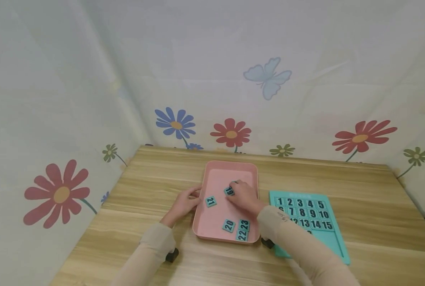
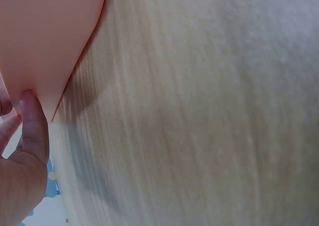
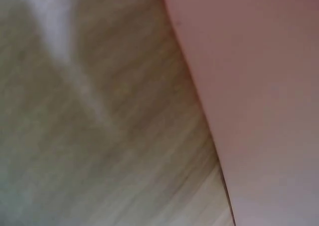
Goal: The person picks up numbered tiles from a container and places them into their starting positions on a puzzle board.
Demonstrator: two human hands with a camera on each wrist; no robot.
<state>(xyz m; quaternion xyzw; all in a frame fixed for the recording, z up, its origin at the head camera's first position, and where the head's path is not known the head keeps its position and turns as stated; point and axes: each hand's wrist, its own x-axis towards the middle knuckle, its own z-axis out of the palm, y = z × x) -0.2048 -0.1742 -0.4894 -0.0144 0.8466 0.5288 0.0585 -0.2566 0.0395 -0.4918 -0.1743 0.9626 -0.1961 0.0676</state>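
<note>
On the table lies a pink tray (image 1: 225,240) with several small teal number tiles inside. My left hand (image 1: 184,203) grips the tray's left rim; in the left wrist view its thumb (image 2: 34,123) presses the outer wall. Over the tray, my right hand (image 1: 246,196) pinches the tile marked 19 (image 1: 228,191) between thumb and fingers. A sliver of another teal tile (image 1: 234,182) shows by those fingertips, mostly hidden. Tile 21 (image 1: 210,201) lies near the left wall, while tiles 20 (image 1: 228,225), 22 (image 1: 242,235) and 23 (image 1: 244,225) lie at the near end.
Right of the tray is a teal number board (image 1: 316,196), its upper rows filled with numbered tiles and its lower part bare. The right forearm covers part of it. A wood-grain table (image 1: 155,174) carries everything, and a flower-patterned curtain (image 1: 205,87) hangs behind.
</note>
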